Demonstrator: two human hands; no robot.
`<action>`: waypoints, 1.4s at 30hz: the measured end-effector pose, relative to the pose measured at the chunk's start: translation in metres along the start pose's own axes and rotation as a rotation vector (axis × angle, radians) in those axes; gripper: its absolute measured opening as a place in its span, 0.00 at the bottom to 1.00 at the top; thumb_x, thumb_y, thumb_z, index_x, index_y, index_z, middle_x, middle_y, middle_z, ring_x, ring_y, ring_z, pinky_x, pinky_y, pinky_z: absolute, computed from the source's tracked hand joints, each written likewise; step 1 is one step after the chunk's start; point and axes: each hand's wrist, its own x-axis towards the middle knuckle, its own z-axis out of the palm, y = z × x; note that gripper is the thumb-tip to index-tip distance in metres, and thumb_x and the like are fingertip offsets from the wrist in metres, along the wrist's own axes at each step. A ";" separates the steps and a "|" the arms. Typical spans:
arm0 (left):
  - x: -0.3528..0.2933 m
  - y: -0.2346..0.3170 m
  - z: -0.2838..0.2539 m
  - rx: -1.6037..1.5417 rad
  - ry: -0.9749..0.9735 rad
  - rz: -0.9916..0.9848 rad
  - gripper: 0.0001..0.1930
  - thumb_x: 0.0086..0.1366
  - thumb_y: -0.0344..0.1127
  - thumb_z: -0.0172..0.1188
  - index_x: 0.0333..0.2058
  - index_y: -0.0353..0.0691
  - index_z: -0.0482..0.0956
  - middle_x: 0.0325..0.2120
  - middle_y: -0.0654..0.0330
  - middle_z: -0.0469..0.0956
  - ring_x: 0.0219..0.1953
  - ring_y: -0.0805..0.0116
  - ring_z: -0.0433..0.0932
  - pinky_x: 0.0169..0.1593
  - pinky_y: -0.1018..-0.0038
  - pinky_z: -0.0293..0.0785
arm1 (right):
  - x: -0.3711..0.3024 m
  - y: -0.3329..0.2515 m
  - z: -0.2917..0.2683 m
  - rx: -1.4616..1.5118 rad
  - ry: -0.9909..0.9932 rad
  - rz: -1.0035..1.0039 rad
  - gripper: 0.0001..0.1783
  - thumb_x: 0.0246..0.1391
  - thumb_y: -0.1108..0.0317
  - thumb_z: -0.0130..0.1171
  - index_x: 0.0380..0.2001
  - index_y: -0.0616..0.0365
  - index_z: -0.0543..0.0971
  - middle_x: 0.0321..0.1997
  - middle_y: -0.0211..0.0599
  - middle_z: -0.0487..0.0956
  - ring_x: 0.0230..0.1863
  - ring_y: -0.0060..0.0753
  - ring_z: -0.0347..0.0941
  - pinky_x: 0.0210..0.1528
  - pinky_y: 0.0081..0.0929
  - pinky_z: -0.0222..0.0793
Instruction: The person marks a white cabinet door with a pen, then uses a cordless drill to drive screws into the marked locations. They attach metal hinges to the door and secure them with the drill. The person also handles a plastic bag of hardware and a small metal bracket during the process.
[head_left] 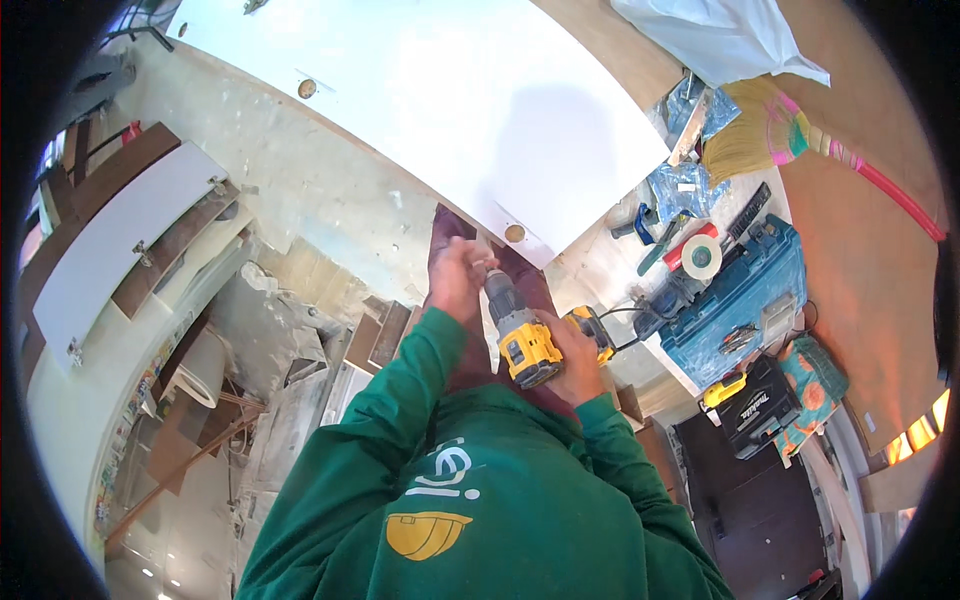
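In my right hand (574, 358) is a yellow and black cordless drill (527, 345), its chuck pointing up and away from me. The fingers of my left hand (460, 278) are pinched together right at the chuck's front end. Whatever they hold there, if anything, is too small to make out. Just beyond both hands lies a large white panel (430, 110). A round hole (515, 233) sits near its closest corner, and more round holes show along its left edge.
A blue tool case (735, 300) with a tape roll (701, 257) and loose tools is at right. Nearby are a broom (745, 130), a black tool box (757, 405) and a white plastic bag (720, 35). On the left leans a white door with hinges (125, 240).
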 end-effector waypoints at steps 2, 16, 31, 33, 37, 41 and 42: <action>-0.004 0.011 0.001 0.188 0.116 0.051 0.17 0.77 0.47 0.53 0.47 0.38 0.77 0.36 0.59 0.82 0.37 0.62 0.82 0.43 0.64 0.81 | 0.005 -0.005 0.002 0.020 0.037 0.001 0.42 0.43 0.66 0.77 0.64 0.52 0.75 0.50 0.50 0.83 0.52 0.56 0.80 0.52 0.46 0.77; 0.008 0.010 0.054 0.098 -0.272 -0.274 0.17 0.78 0.39 0.44 0.54 0.36 0.76 0.44 0.59 0.81 0.44 0.66 0.81 0.51 0.66 0.80 | 0.036 -0.007 0.018 -0.053 0.148 0.239 0.38 0.43 0.65 0.78 0.60 0.57 0.78 0.48 0.50 0.85 0.50 0.54 0.83 0.53 0.42 0.77; 0.025 0.004 0.043 0.217 -0.309 -0.223 0.17 0.76 0.37 0.45 0.52 0.36 0.80 0.44 0.61 0.82 0.46 0.71 0.80 0.53 0.72 0.77 | 0.040 -0.009 0.013 -0.061 0.094 0.268 0.40 0.42 0.63 0.78 0.61 0.54 0.77 0.48 0.49 0.84 0.50 0.55 0.81 0.53 0.45 0.77; 0.025 0.004 0.043 0.220 -0.318 -0.222 0.17 0.76 0.37 0.46 0.52 0.36 0.80 0.44 0.61 0.82 0.46 0.71 0.80 0.53 0.71 0.77 | 0.042 -0.012 0.012 -0.069 0.117 0.259 0.37 0.43 0.64 0.79 0.59 0.57 0.79 0.45 0.50 0.85 0.48 0.54 0.83 0.52 0.42 0.77; 0.024 0.005 0.042 0.210 -0.307 -0.229 0.16 0.76 0.38 0.48 0.52 0.37 0.80 0.45 0.61 0.82 0.46 0.71 0.80 0.54 0.71 0.77 | 0.042 -0.012 0.012 -0.047 0.126 0.262 0.38 0.42 0.64 0.79 0.59 0.55 0.78 0.46 0.49 0.85 0.48 0.54 0.82 0.52 0.43 0.78; 0.024 0.005 0.043 0.200 -0.293 -0.239 0.15 0.76 0.38 0.51 0.51 0.37 0.81 0.44 0.62 0.82 0.46 0.71 0.80 0.53 0.71 0.77 | 0.042 -0.014 0.011 -0.042 0.113 0.278 0.39 0.42 0.63 0.79 0.60 0.53 0.77 0.47 0.49 0.84 0.50 0.55 0.82 0.51 0.45 0.78; 0.025 0.005 0.043 0.204 -0.297 -0.240 0.15 0.76 0.39 0.51 0.50 0.37 0.81 0.44 0.62 0.82 0.46 0.71 0.80 0.53 0.72 0.76 | 0.043 -0.016 0.010 -0.043 0.109 0.282 0.38 0.42 0.63 0.79 0.59 0.53 0.77 0.46 0.49 0.84 0.50 0.55 0.82 0.51 0.45 0.78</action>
